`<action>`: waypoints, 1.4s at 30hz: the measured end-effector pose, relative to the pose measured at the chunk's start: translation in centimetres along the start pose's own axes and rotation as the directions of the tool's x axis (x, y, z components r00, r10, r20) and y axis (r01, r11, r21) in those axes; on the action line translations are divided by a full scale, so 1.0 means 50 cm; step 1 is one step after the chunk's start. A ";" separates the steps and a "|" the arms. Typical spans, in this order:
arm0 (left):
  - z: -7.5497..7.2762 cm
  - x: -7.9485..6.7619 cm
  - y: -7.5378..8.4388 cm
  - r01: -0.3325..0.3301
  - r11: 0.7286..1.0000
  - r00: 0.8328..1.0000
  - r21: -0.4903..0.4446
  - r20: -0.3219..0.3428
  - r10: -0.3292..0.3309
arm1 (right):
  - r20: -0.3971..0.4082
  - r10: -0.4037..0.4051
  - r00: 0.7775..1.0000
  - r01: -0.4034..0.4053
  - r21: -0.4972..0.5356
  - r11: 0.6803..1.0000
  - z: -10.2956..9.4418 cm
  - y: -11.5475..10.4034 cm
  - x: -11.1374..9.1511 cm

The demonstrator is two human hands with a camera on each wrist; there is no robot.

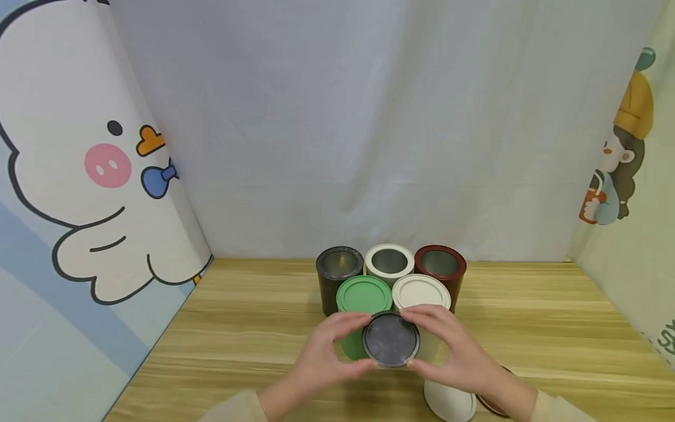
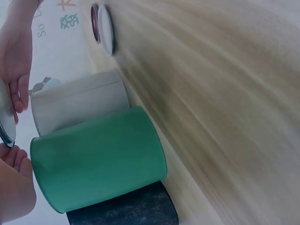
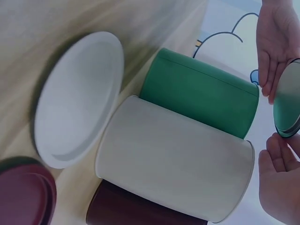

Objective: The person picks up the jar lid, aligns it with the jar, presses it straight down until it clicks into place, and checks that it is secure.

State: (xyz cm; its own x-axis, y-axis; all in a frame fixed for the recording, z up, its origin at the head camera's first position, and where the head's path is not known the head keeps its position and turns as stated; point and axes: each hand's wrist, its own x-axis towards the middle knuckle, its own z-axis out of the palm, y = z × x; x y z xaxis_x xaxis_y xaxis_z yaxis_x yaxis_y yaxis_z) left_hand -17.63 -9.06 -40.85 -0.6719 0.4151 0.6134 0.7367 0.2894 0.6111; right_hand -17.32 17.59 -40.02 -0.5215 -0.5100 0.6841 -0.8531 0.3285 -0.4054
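Observation:
A round dark grey can lid [image 1: 391, 339] is held up in front of the cans, its edge spanned by both hands. My left hand [image 1: 328, 353] pinches the left side, fingers above and thumb below. On the right side, my right hand [image 1: 454, 351] grips the lid the same way. Behind it stand a green can [image 3: 199, 91] and a cream can [image 3: 176, 157], each topped with a lid of its own colour. The wrist views show the lid's shiny underside [image 3: 287, 98].
In the back row stand an uncovered black can [image 1: 329, 293], white can [image 1: 373, 266] and dark red can [image 1: 457, 287], against a grey curtain [image 1: 337, 117]. A white lid [image 1: 448, 403] and a dark red lid [image 3: 23, 197] lie on the wooden table [image 1: 237, 328] at front right.

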 end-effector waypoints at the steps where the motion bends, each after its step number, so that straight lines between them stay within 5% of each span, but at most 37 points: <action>1: -0.002 0.002 0.000 -0.001 1.000 1.000 0.003 -0.003 0.001 | 0.000 -0.001 1.000 0.001 0.001 1.000 0.000 0.001 0.003; 9: -0.021 0.016 -0.007 -0.013 1.000 1.000 0.028 -0.003 0.013 | -0.004 0.027 1.000 -0.027 -0.020 0.999 0.006 0.007 0.023; 18: -0.044 0.029 -0.025 0.065 0.998 0.998 0.007 0.003 -0.065 | -0.007 0.034 0.999 -0.035 -0.057 0.998 0.022 0.018 0.056; 28: -0.065 0.041 -0.049 0.073 0.997 0.997 0.003 0.007 -0.073 | 0.030 0.115 0.993 -0.112 -0.105 0.988 0.032 0.020 0.087; 42: -0.088 0.060 -0.069 0.205 0.979 0.979 0.020 0.007 -0.205 | 0.078 0.204 0.976 -0.196 -0.100 0.975 0.042 0.035 0.126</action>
State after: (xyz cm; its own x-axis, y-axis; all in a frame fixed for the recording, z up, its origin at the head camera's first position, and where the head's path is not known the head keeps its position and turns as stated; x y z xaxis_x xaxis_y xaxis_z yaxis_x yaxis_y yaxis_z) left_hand -22.50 -12.59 -38.93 -0.8079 0.3531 0.4718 0.5851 0.3855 0.7134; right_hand -22.13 13.28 -37.66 -0.6842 -0.4925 0.5378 -0.7283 0.5001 -0.4686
